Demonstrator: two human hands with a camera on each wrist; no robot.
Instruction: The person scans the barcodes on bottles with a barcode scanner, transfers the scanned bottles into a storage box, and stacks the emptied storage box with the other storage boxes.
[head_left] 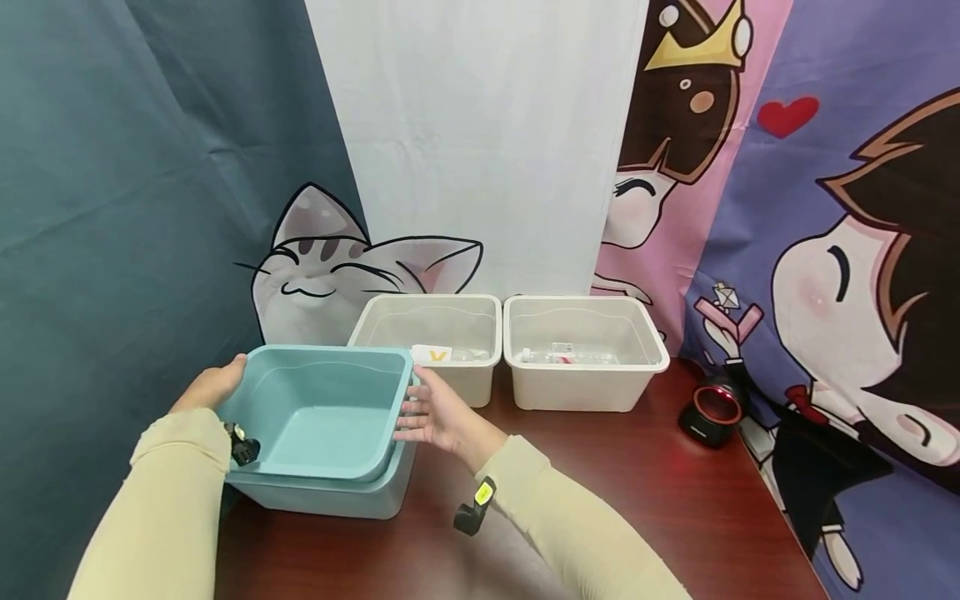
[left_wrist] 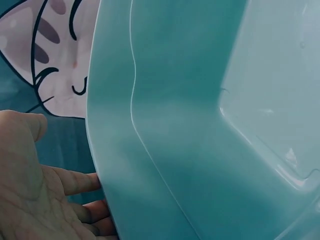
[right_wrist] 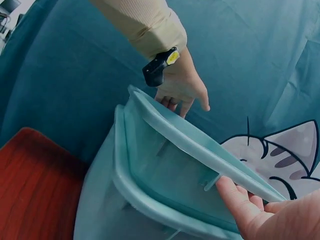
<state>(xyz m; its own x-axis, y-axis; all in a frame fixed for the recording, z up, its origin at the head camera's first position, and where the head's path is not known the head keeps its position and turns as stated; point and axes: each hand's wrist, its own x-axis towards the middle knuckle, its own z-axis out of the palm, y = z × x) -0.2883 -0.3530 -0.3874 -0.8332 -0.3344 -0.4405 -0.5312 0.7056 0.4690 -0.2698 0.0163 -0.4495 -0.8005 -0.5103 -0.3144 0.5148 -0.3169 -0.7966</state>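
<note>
Two teal plastic bins are nested at the left of the table. The upper bin (head_left: pixel 333 437) sits tilted inside the lower bin (head_left: pixel 330 498); a gap shows between their rims in the right wrist view. My left hand (head_left: pixel 212 386) is at the upper bin's left side. In the left wrist view its fingers (left_wrist: pixel 77 182) touch the outside of the rim, with the thumb apart from it. On the opposite side, my right hand (head_left: pixel 446 417) has its fingers spread against the wall. A fingertip (right_wrist: pixel 225 185) touches just below the upper rim. Both bins' visible interiors hold nothing.
Two white bins stand behind, the left one (head_left: pixel 472 379) and the right one (head_left: pixel 581 390), each with a clear plastic bottle inside. A black device with a red ring (head_left: pixel 712 412) sits at the table's right edge. Printed curtains (head_left: pixel 487 150) hang behind the reddish-brown table (head_left: pixel 637 483).
</note>
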